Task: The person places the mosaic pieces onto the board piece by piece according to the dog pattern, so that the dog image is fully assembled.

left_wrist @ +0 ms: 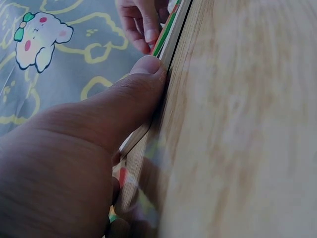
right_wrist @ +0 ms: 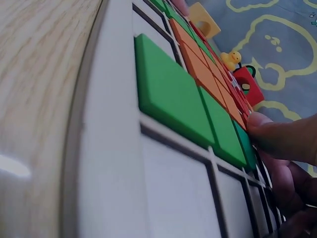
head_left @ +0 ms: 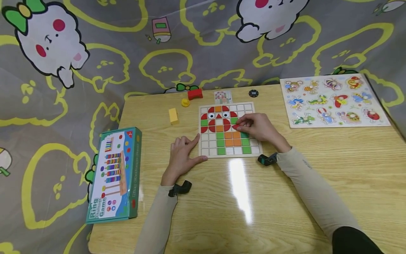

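Note:
A wooden grid board (head_left: pixel 231 155) holds red, green, orange and white square tiles that form an owl-like picture with two round eyes. My right hand (head_left: pixel 260 127) is over the board's right half and pinches a red piece (head_left: pixel 235 126) between thumb and fingertips, close to the grid. Green tiles (right_wrist: pixel 171 91) lie near that hand in the right wrist view. At the lower left corner, my left hand (head_left: pixel 182 157) touches the board with its spread thumb (left_wrist: pixel 143 67) and index finger. Its other fingers are partly hidden in the left wrist view.
Behind the board are a small picture card (head_left: pixel 223 97), a round black chip (head_left: pixel 253 93), a red block (head_left: pixel 195 94) and a yellow duck (head_left: pixel 185 102). A yellow block (head_left: pixel 173 116) stands left of it. A game box (head_left: pixel 115 173) lies far left, an insect puzzle board (head_left: pixel 334 100) far right.

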`<state>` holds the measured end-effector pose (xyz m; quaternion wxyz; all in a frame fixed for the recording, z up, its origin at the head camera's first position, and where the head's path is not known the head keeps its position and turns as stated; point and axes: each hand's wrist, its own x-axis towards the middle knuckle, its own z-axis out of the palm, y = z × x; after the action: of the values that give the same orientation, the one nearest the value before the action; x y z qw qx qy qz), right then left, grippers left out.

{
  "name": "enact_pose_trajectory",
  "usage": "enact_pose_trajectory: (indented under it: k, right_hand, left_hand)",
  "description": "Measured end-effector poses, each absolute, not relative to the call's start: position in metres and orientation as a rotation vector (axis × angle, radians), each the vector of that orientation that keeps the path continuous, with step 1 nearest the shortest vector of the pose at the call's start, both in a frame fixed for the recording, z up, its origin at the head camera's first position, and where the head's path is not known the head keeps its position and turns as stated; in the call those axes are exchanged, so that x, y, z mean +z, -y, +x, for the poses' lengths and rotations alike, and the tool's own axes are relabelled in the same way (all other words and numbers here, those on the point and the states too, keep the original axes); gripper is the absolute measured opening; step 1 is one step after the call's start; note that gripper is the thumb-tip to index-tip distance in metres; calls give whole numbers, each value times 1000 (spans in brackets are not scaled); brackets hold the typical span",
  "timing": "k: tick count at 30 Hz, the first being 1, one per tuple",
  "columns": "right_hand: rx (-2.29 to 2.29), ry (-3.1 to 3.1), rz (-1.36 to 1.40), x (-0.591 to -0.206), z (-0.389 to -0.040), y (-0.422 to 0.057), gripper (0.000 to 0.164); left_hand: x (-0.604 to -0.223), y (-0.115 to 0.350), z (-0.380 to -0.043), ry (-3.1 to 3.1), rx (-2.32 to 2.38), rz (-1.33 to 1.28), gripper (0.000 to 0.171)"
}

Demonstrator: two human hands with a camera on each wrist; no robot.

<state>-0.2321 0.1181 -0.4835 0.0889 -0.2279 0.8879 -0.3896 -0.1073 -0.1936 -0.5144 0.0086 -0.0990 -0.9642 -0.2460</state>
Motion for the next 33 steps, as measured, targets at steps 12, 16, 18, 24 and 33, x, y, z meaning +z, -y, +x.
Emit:
enact_pose_trajectory:
  k: [12, 16, 18, 24, 33]
  right_hand:
    - [-1166, -2680, -645, -479, -232, -123, 12]
    - [-1198, -2733, -581, -472, -223, -149, 15]
    - [-1179, -2754, -554, -468, -216, -166, 17]
    - [-1022, -2728, -568, -459, -183, -226, 23]
    - [-920, -2722, -701, -466, -134, -249, 28]
  left_hand:
    - [-515, 195, -108, 3005, -768, -313, 91]
    - [-515, 195, -107, 3013, -760, -310, 91]
    - [-515, 196, -107, 3019, -763, -308, 91]
    - [-513, 194, -107, 3028, -769, -297, 91]
    - [-515, 193, -106, 3011, -779, -301, 92]
